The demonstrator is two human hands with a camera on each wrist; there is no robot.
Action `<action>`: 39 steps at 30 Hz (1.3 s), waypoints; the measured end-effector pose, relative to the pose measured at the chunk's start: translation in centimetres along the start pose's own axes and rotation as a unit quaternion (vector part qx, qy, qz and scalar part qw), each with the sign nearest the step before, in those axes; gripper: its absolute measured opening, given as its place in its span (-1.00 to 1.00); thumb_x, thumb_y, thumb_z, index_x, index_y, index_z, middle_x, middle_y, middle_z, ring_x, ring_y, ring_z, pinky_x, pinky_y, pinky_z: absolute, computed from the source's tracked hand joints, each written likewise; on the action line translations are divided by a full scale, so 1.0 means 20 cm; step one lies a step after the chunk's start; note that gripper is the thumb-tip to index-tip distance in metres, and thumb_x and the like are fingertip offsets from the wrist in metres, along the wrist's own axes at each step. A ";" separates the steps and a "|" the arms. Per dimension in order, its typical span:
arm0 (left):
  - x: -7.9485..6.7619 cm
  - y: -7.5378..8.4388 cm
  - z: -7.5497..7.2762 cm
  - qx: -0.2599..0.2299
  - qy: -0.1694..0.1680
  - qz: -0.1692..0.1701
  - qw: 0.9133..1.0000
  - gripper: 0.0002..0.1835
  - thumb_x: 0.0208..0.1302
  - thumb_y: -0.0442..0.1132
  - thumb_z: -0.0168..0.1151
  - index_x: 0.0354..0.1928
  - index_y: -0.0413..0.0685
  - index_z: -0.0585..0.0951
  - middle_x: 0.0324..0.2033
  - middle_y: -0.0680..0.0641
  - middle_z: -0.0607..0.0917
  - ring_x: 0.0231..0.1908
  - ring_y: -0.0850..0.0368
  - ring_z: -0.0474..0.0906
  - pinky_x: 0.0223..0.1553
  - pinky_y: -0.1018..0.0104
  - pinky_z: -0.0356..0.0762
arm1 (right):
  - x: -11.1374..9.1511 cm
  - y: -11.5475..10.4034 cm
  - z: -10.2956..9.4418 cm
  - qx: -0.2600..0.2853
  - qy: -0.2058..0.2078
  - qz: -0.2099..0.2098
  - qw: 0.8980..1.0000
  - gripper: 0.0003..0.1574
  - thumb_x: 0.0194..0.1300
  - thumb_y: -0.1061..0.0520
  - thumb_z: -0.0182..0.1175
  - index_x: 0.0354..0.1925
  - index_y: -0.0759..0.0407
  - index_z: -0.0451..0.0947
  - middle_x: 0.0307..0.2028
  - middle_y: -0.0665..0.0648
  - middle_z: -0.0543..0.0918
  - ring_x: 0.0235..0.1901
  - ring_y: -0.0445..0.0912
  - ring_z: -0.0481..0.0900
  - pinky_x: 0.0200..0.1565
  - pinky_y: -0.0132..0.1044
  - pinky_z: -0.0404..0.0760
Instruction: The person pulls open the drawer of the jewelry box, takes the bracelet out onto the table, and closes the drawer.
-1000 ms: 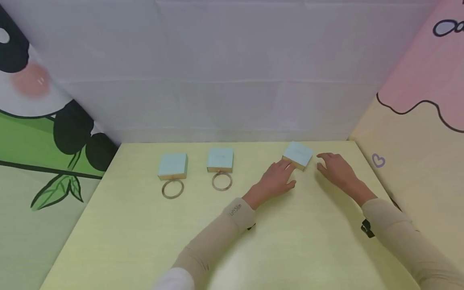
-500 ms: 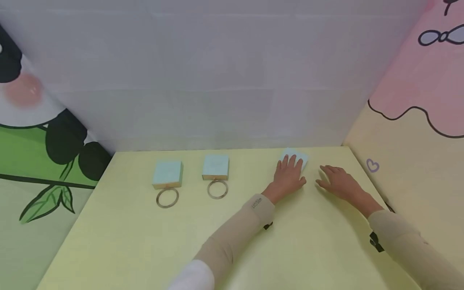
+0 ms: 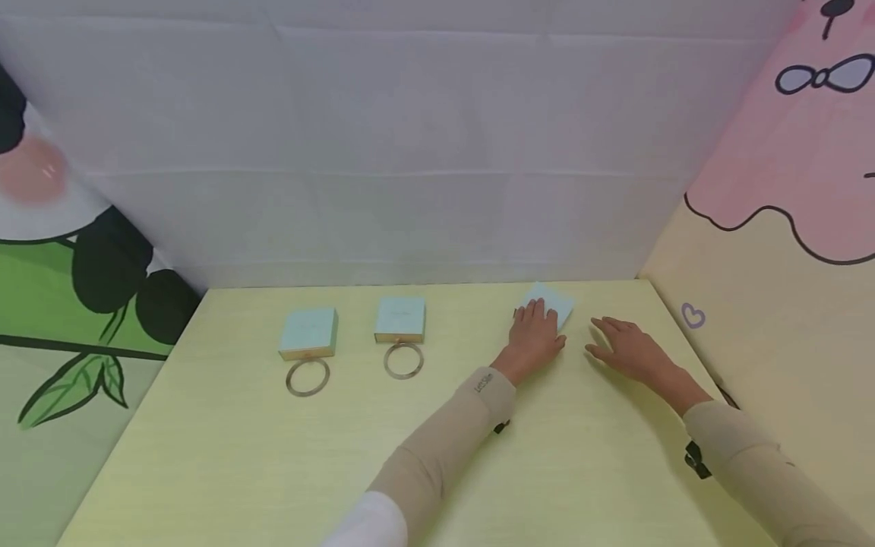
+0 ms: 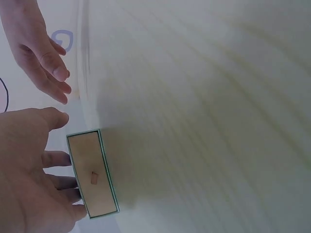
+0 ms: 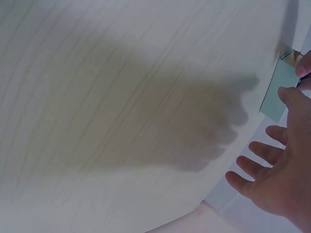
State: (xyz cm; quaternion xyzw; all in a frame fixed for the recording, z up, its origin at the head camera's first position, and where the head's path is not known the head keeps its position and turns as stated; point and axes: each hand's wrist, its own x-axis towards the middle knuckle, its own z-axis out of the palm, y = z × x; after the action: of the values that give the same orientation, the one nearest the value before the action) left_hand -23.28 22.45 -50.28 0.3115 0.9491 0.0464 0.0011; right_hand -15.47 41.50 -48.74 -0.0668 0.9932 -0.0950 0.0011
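In the head view, my left hand (image 3: 532,346) lies over the front left part of a light blue box (image 3: 559,304) at the back right of the table. Its fingers are extended on the box, close together, and the thumb stands apart. The left wrist view shows that box's tan end face (image 4: 90,170), framed by a green edge, with a small tab. My right hand (image 3: 632,351) hovers to the right of the box, fingers apart, touching nothing. In the right wrist view, part of the same box (image 5: 278,94) shows beyond the right thumb.
Two similar light blue boxes, one at left (image 3: 309,330) and one at centre (image 3: 399,317), sit on the pale yellow table (image 3: 273,471). A round bangle-like ring (image 3: 289,377) lies before the first, another ring (image 3: 403,377) before the second. A white backdrop (image 3: 410,152) rises behind.
The left hand has moved from the box's near edge onto its top, spread its fingers, then drawn them together. The right hand has shifted slightly away from the box. The head view has tilted a little.
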 end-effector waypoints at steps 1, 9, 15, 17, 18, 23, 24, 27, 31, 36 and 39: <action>0.00 -0.01 0.00 0.010 0.008 0.003 1.000 -0.42 0.37 0.22 -0.07 0.31 0.10 0.31 0.37 -0.08 0.21 0.40 0.01 0.06 0.38 0.08 0.05 | 0.00 0.00 0.00 0.004 0.000 0.000 1.000 -0.18 0.38 -0.20 0.01 0.37 0.30 0.18 0.28 0.46 0.27 0.21 0.43 0.23 0.11 0.32 0.29; -0.03 -0.06 -0.03 0.059 0.022 0.045 0.997 -0.64 0.38 -0.06 0.06 0.18 0.18 0.39 0.07 0.04 0.43 0.15 0.06 0.35 0.20 0.07 0.33 | 0.02 -0.04 0.02 0.022 0.007 -0.004 1.000 -0.22 0.37 -0.15 0.06 0.34 0.32 0.23 0.26 0.48 0.30 0.19 0.43 0.25 0.08 0.32 0.32; -0.04 -0.13 -0.05 0.055 0.017 0.072 0.996 -0.62 0.32 -0.24 0.16 0.15 0.09 0.39 0.03 0.03 0.43 0.14 0.10 0.37 0.17 0.16 0.38 | 0.03 -0.06 0.02 0.016 0.010 -0.014 1.000 -0.26 0.38 -0.11 0.06 0.31 0.34 0.26 0.24 0.49 0.31 0.17 0.44 0.27 0.11 0.30 0.31; -0.04 -0.15 -0.06 0.053 0.028 0.082 0.995 -0.69 0.35 -0.30 0.11 0.11 0.07 0.41 -0.03 0.03 0.44 0.05 0.14 0.39 0.10 0.21 0.42 | 0.03 -0.06 0.02 0.015 0.013 -0.014 1.000 -0.27 0.38 -0.11 0.06 0.31 0.34 0.26 0.23 0.49 0.32 0.17 0.43 0.28 0.11 0.30 0.31; -0.04 -0.15 -0.06 0.047 0.033 0.084 0.995 -0.71 0.37 -0.31 0.08 0.08 0.07 0.42 -0.05 0.03 0.44 0.00 0.15 0.39 0.05 0.22 0.44 | 0.04 -0.06 0.03 0.014 0.014 -0.014 1.000 -0.27 0.38 -0.11 0.06 0.30 0.33 0.27 0.23 0.49 0.32 0.17 0.43 0.28 0.11 0.29 0.32; -0.04 -0.19 -0.05 0.026 0.028 0.096 0.995 -0.72 0.35 -0.34 0.08 0.06 0.02 0.39 -0.07 0.01 0.41 -0.14 0.15 0.35 -0.05 0.23 0.47 | 0.05 -0.06 0.05 0.021 0.008 -0.014 1.000 -0.28 0.38 -0.12 0.06 0.30 0.33 0.28 0.22 0.47 0.34 0.17 0.42 0.29 0.10 0.29 0.33; -0.04 -0.19 -0.05 0.022 0.026 0.101 0.994 -0.71 0.33 -0.34 0.11 0.06 0.02 0.38 -0.07 0.00 0.40 -0.16 0.14 0.35 -0.06 0.23 0.48 | 0.05 -0.07 0.05 0.022 0.007 -0.015 1.000 -0.28 0.37 -0.11 0.06 0.29 0.33 0.28 0.22 0.47 0.35 0.16 0.42 0.30 0.10 0.28 0.33; -0.03 -0.21 -0.06 0.009 0.021 0.115 0.993 -0.59 0.23 -0.28 0.23 0.08 -0.02 0.35 -0.07 -0.01 0.40 -0.16 0.13 0.37 -0.03 0.23 0.47 | 0.06 -0.07 0.06 0.020 0.011 -0.016 1.000 -0.30 0.37 -0.09 0.08 0.28 0.34 0.30 0.20 0.46 0.37 0.14 0.41 0.33 0.11 0.27 0.34; -0.03 -0.22 -0.07 -0.017 -0.001 0.122 0.992 -0.44 0.16 -0.15 0.32 0.16 -0.06 0.34 0.02 -0.02 0.38 -0.11 0.12 0.41 0.01 0.23 0.46 | 0.07 -0.07 0.06 0.017 0.009 -0.016 1.000 -0.31 0.37 -0.06 0.08 0.28 0.35 0.29 0.19 0.47 0.37 0.12 0.41 0.35 0.10 0.26 0.36; -0.03 -0.22 -0.08 -0.014 -0.025 0.119 0.992 -0.48 0.24 -0.08 0.22 0.20 -0.07 0.38 0.11 -0.03 0.36 -0.04 0.12 0.40 0.06 0.22 0.42 | 0.08 -0.08 0.06 0.024 0.009 -0.024 0.999 -0.32 0.36 -0.04 0.08 0.28 0.36 0.29 0.19 0.47 0.37 0.13 0.41 0.34 0.10 0.26 0.35; -0.03 -0.20 -0.09 0.013 -0.031 0.107 0.994 -0.53 0.28 -0.02 0.16 0.16 -0.05 0.41 0.08 -0.01 0.37 -0.03 0.14 0.38 0.06 0.23 0.41 | 0.09 -0.09 0.06 0.028 0.010 -0.029 0.999 -0.32 0.36 -0.03 0.09 0.28 0.36 0.29 0.20 0.47 0.36 0.14 0.41 0.33 0.12 0.26 0.33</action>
State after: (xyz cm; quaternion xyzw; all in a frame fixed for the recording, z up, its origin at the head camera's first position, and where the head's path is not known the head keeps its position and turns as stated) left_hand -25.22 18.83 -48.75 0.4130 0.9102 0.0240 0.0218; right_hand -16.93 39.22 -49.57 -0.0946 0.9878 -0.1231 -0.0098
